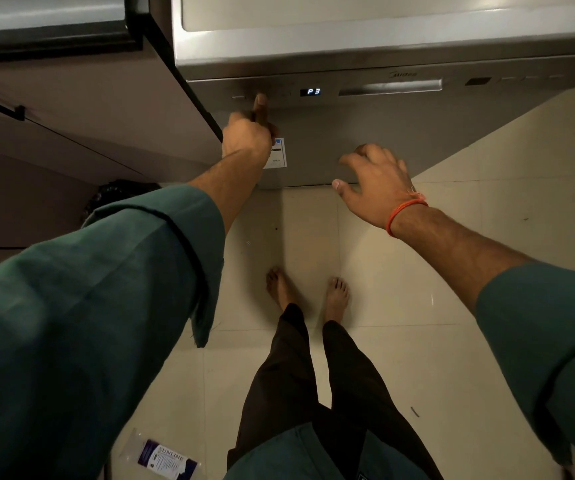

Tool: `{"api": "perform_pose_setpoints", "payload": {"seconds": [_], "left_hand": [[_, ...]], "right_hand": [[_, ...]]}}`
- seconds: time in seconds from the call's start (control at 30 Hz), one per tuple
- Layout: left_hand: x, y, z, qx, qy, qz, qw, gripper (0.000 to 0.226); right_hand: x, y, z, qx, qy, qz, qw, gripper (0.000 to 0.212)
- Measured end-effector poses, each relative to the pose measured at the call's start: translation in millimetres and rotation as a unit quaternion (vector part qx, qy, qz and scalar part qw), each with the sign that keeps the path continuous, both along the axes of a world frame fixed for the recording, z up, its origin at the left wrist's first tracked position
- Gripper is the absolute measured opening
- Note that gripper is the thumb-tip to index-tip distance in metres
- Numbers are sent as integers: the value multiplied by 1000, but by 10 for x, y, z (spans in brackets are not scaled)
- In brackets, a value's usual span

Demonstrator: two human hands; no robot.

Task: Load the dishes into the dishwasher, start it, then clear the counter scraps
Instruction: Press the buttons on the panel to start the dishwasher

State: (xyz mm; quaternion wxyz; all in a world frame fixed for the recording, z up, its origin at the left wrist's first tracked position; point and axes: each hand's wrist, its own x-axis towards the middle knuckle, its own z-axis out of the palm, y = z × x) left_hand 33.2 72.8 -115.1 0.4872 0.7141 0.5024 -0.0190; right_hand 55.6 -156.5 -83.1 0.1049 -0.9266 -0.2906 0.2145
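Dishwasher [400,140] is seen from above, door closed, standing at the far middle of the view with its control strip [313,91] running left to right along the top front edge. Display [313,92] reads P3. Left hand [248,136] is raised to the left end of that strip, one finger [261,103] stretched out with its tip on or right at a button [261,95], the other fingers curled in; nothing is held. Right hand [372,181] is held lower, in front of the door, fingers loosely spread and bent, empty; whether it touches the door cannot be told. Door handle slot [391,87] lies right of the display, farther from the left hand and above the right hand.

Step is judged to be program choice or start, with loading apparently done since the door is shut. The buttons lie in a row along the strip's long axis, so any further press is reached by a sideways shift of the left hand, which is the nearer one. No counter scraps are in view. A plastic packet [164,459] lies on the floor [400,341] near left, well apart from the bare feet [308,292].
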Motion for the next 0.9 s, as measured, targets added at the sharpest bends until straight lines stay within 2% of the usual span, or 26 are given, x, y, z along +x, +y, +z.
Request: {"api": "perform_pose_setpoints", "payload": {"seconds": [0.07, 0.17, 0.33, 0.6, 0.9], "left_hand": [[-12, -10, -28, -2, 3, 6, 1000, 42], [-26, -19, -38, -4, -2, 9, 1000, 30], [-46, -23, -14, -11, -13, 3, 1000, 48], [-79, -356, 35, -72, -32, -20, 997, 63], [68, -777, 149, -103, -40, -53, 993, 61]], "right_hand": [[3, 8, 0, 0, -3, 3, 1000, 48], [10, 31, 14, 0, -2, 3, 1000, 49], [21, 61, 61, 5, 0, -4, 1000, 50], [70, -25, 130, -7, 12, -20, 1000, 53], [285, -317, 160, -4, 16, -65, 998, 55]]}}
